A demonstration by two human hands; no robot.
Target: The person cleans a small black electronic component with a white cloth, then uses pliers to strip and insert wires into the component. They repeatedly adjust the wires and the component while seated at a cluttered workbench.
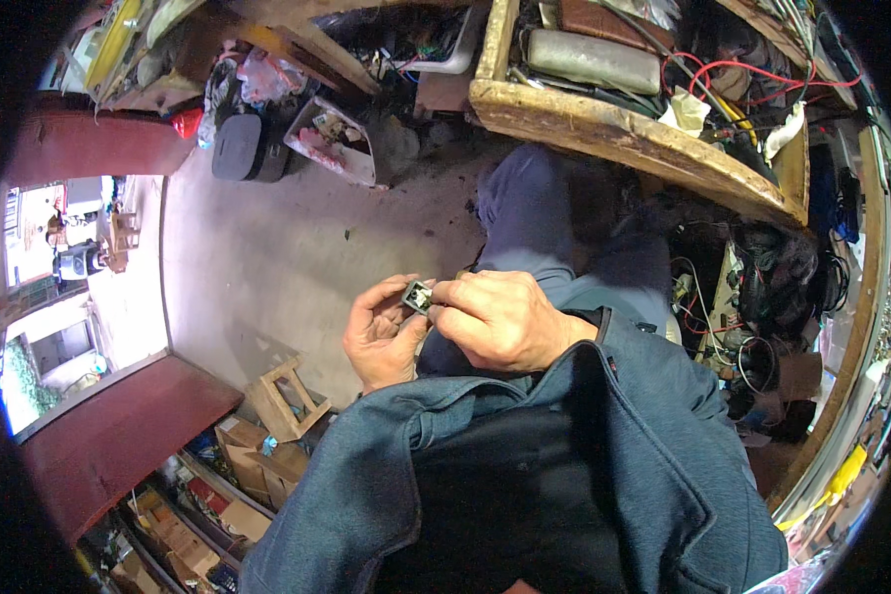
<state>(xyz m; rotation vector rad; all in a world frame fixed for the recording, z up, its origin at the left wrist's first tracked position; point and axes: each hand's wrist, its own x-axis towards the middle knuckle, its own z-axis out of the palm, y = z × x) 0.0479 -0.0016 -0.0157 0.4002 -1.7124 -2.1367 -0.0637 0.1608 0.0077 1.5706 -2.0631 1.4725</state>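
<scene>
Between my two hands is a small dark box-shaped part (418,296) with pale, metallic-looking bits inside its open face; its exact kind is too small to tell. My left hand (381,332) grips it from the left, thumb below and fingers above. From the right, my right hand (500,319) pinches at the part's near side with thumb and forefinger. Whether the right fingertips hold a separate tiny piece is hidden. Both hands are over my lap, in front of my open dark jacket.
A worn wooden workbench (634,139) stands ahead to the right, loaded with tools and red cable. Tangled wires (752,337) lie at the right. On the floor are a black case (238,148), a white bin (332,144) and a wooden stool (289,400). Red doors (119,436) flank a bright doorway at left.
</scene>
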